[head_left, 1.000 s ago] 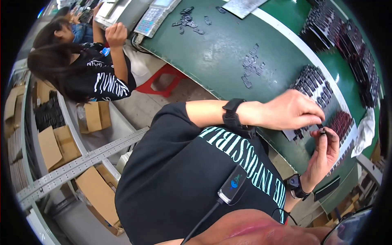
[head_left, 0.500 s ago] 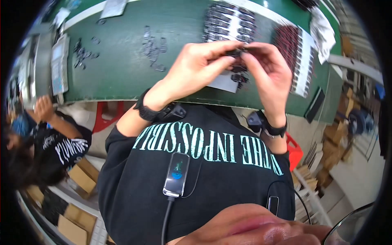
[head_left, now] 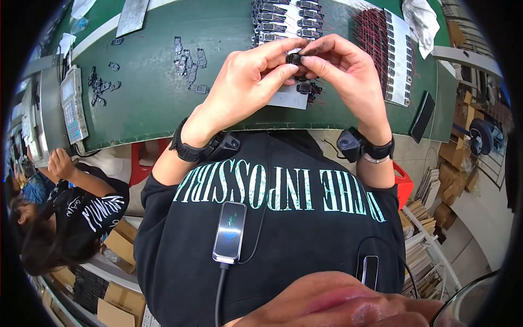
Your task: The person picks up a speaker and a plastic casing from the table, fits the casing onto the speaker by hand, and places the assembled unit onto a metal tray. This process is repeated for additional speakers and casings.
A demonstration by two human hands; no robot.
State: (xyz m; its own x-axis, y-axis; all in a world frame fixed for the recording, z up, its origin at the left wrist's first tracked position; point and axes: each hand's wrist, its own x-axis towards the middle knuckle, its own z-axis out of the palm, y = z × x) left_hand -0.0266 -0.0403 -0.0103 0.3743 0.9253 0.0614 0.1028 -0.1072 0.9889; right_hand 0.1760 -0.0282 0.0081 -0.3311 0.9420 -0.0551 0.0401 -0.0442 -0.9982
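Observation:
Between the fingertips of both hands, above the green table, sits a small black plastic part (head_left: 294,58) with a squarish face. My left hand (head_left: 242,79) pinches it from the left with thumb and forefinger. From the other side my right hand (head_left: 348,73) closes on it, its fingertips darkly smudged. Just under the hands, another black part (head_left: 306,88) with thin wires lies by the near end of a white board (head_left: 286,100). Farther along that board, similar black parts (head_left: 270,27) with grey faces lie in two rows. My fingers hide some of the held part.
Loose black parts (head_left: 190,65) are scattered on the green table (head_left: 147,98) at left. Right of my hands stands a board (head_left: 400,60) of parts with dense red wires (head_left: 370,38). A black flat object (head_left: 422,117) lies near the right edge. A co-worker's hand (head_left: 62,163) is at far left.
The view has shifted slightly, so the table's things sit a little higher and farther left. Both hands still hold the black part, which now shows more clearly between the fingertips.

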